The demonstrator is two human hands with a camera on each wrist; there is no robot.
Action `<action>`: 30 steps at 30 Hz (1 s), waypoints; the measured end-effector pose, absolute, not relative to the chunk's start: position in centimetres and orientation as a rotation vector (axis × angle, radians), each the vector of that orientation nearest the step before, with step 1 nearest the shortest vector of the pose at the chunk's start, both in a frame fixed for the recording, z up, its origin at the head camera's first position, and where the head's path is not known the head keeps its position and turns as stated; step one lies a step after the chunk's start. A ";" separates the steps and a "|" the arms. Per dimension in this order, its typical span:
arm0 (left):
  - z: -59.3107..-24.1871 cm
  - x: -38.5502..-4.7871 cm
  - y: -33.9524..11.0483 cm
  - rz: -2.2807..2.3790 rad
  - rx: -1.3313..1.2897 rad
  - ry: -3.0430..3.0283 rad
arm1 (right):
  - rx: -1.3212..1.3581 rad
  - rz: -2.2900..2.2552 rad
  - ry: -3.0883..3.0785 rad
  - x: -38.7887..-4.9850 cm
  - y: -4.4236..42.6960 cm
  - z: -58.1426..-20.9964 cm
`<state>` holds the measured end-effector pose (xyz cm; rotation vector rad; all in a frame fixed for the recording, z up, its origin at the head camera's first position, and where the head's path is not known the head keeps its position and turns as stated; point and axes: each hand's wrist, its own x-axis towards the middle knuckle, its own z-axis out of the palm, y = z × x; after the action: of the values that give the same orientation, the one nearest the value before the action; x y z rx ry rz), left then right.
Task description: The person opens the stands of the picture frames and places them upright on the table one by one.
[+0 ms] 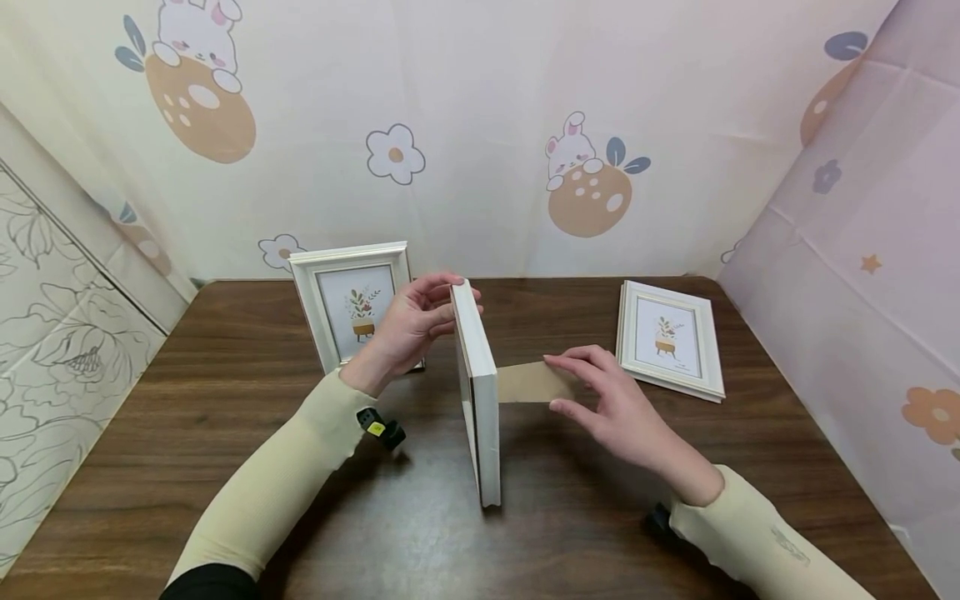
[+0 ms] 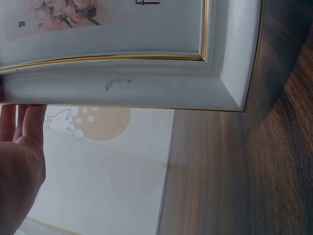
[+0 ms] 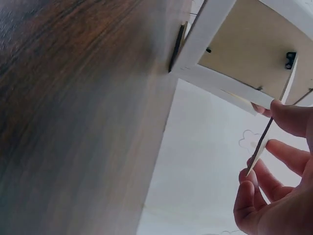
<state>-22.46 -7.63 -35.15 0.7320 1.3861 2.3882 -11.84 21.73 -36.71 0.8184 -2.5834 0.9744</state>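
Observation:
A white picture frame [image 1: 482, 400] stands on edge on the table, seen nearly side-on in the head view. My left hand [image 1: 420, 321] grips it near its upper far corner. The left wrist view shows its front [image 2: 161, 88], with a gold inner border and a pink flower print. At its back, a tan stand leg [image 1: 528, 383] is swung out from the beige backing board [image 3: 244, 44], joined by a small black hinge [image 3: 290, 59]. My right hand [image 1: 611, 400] pinches the leg's free end, thumb on one side and fingers on the other.
Left of the held frame, another white frame [image 1: 306, 283] with a potted-plant picture stands upright. A similar frame [image 1: 675, 387] lies face up at the far right of the brown wooden table [image 1: 375, 533]. A patterned curtain [image 1: 480, 192] hangs behind the table.

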 end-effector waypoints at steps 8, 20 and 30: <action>-35.3 -22.5 -7.7 2.346 0.706 1.460 | 0.787 0.969 -2.591 -11.5 22.2 -36.1; -35.1 -22.3 -7.6 2.322 0.716 1.478 | 0.794 1.032 -2.612 -11.9 22.2 -36.7; -35.1 -22.2 -7.7 2.314 0.729 1.490 | 0.794 1.090 -2.660 -12.1 22.1 -37.1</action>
<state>-22.23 -7.68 -35.12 0.7287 1.4901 2.3145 -12.13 22.15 -37.11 0.7944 -2.6599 1.0898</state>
